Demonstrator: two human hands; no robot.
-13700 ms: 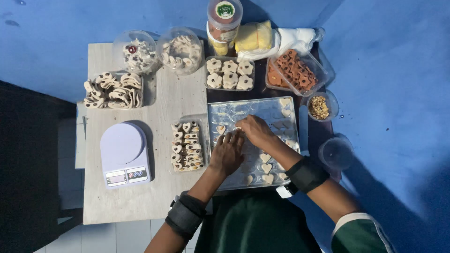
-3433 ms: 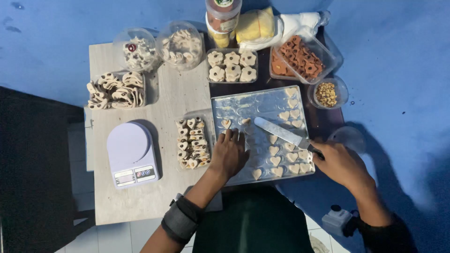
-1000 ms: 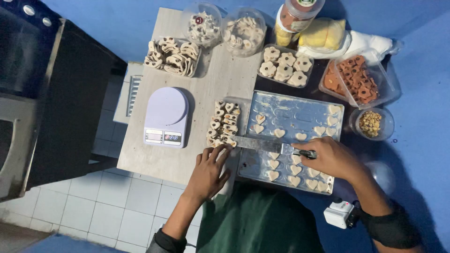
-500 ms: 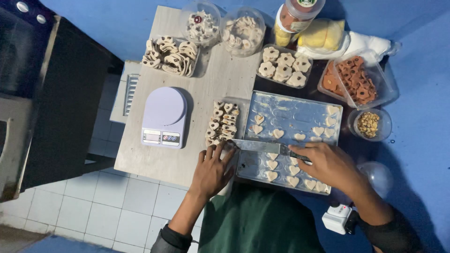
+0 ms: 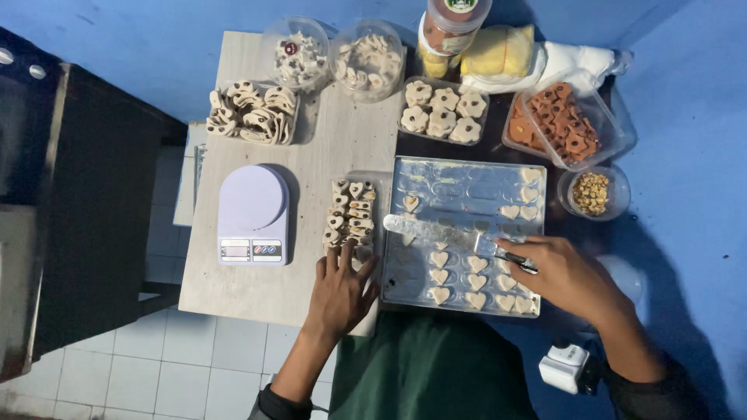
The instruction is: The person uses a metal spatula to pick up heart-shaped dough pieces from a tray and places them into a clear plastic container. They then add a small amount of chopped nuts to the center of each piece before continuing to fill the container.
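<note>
Blue walls ring my pale table [image 5: 257, 288]. My right hand [image 5: 572, 276], grip clamped on the metal spatula [image 5: 443, 232], has drawn its blade back across the baking tray [image 5: 467, 183] to the middle row of heart-shaped cookies [image 5: 471, 281]; the far half lies mostly bare. My left hand [image 5: 341, 289], fingers spread, has settled flat below the small cookie container [image 5: 352, 214].

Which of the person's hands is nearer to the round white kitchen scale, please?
The left. The left hand rests flat on the table just below and right of the round white kitchen scale; the right hand holds a metal spatula over the baking tray.
</note>
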